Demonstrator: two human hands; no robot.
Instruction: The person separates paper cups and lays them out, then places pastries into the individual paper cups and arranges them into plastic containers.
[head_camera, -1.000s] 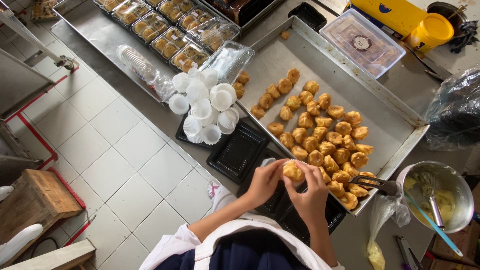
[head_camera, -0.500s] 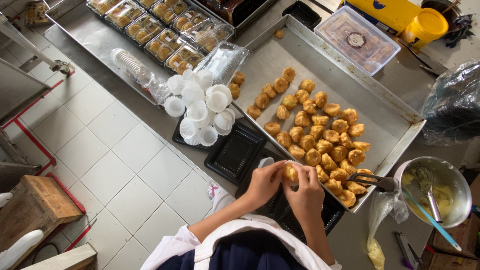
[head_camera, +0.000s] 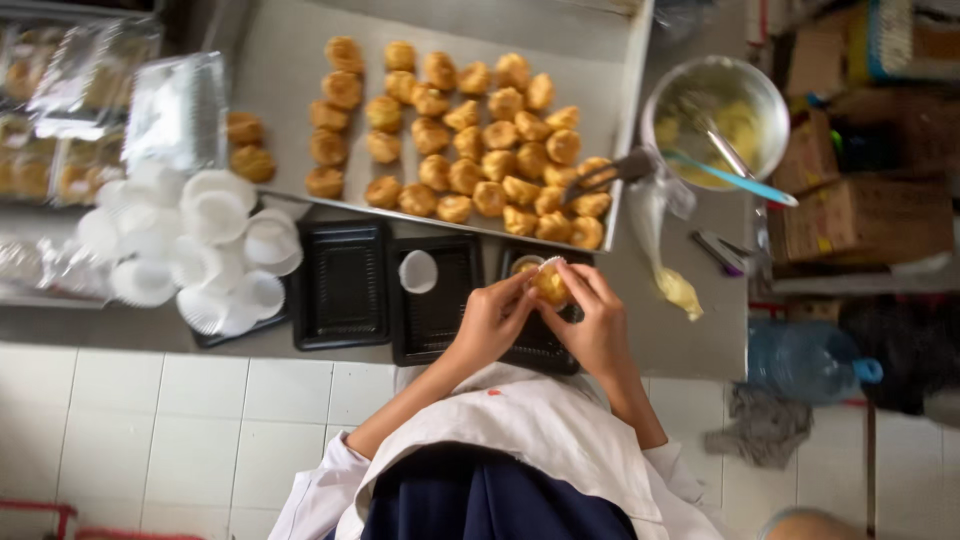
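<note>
Head view, looking straight down. Both hands meet at centre frame, just below the middle: left hand (head_camera: 490, 322) and right hand (head_camera: 598, 325) are closed together around one golden pastry puff (head_camera: 551, 285), fingertips pinching it from either side, a white paper cup edge showing at its top. The puff is held just above the rightmost of three black plastic trays (head_camera: 343, 285) lined along the near edge of the steel worktop (head_camera: 690, 340). The middle tray carries one white paper cup (head_camera: 418, 271). A second filled cup sits in the right tray, just left of the held puff, partly hidden by the fingers. Upper centre: a large metal baking tray (head_camera: 280, 60) with many more puffs in rows; tongs (head_camera: 612, 172) rest on its right edge. Left of frame: a loose heap of empty white paper cups (head_camera: 190, 250), with clear packed boxes (head_camera: 50, 100) beyond, blurred. Upper right: a metal bowl (head_camera: 716, 110) of yellow cream with a blue-handled utensil, and a piping bag (head_camera: 665, 255) lying below it on the worktop. Lower right, on the tiled floor, a water bottle (head_camera: 805, 362) and a grey rag
</note>
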